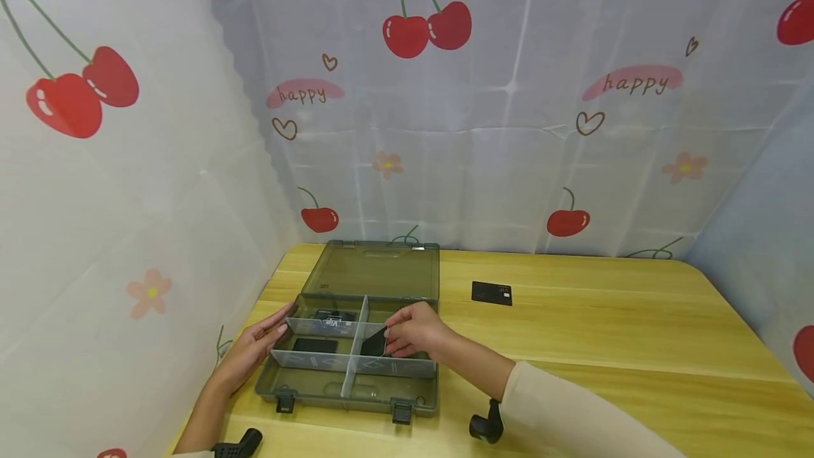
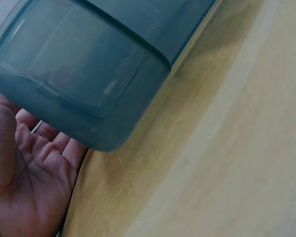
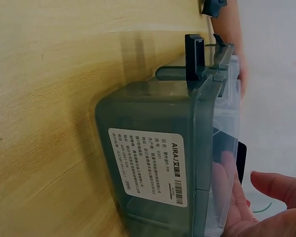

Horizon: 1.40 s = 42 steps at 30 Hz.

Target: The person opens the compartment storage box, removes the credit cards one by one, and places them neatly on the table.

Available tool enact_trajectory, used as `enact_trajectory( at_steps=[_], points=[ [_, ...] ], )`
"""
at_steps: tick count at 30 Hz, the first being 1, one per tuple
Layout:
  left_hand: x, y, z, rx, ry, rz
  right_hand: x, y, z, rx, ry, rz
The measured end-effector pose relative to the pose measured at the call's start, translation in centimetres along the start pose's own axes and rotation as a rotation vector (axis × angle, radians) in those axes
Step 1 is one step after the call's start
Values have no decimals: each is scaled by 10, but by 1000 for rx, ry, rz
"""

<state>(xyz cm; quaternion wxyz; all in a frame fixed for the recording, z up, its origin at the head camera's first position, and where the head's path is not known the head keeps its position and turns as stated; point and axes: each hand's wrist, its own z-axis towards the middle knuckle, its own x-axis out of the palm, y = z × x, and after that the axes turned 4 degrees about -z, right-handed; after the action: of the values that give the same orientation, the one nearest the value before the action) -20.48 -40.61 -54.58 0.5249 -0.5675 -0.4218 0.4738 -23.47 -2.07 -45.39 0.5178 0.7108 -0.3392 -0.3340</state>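
On the table stands a translucent grey-green divider box (image 1: 305, 392) with its lid (image 1: 375, 271) folded back. My right hand (image 1: 416, 331) reaches into its middle right compartment and holds a tilted black card (image 1: 374, 343) by its right edge. Through the clear wall in the right wrist view, part of that card (image 3: 241, 160) shows beside the fingers. My left hand (image 1: 251, 352) rests against the box's left side, fingers along the rim. The left wrist view shows its palm (image 2: 34, 182) beside the box corner (image 2: 103, 123); some fingertips are hidden.
A black card (image 1: 492, 293) lies on the wooden table (image 1: 604, 331) right of the box. Cards marked Vip (image 1: 333, 318) sit in the back left compartment, another black card (image 1: 316, 345) in the middle left one. Two latches stick out in front. A cherry-print curtain (image 1: 483, 161) stands behind.
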Motion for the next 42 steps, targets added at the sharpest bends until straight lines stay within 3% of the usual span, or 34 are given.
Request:
enact_trajectory(
  at_steps=[12,42],
  points=[
    [0,0,-2,7,0,-20,7,-1,-1,-63,-29,-58],
    [1,-4,0,-6,10,8,-9,-2,-12,-81,-56,13]
  ],
)
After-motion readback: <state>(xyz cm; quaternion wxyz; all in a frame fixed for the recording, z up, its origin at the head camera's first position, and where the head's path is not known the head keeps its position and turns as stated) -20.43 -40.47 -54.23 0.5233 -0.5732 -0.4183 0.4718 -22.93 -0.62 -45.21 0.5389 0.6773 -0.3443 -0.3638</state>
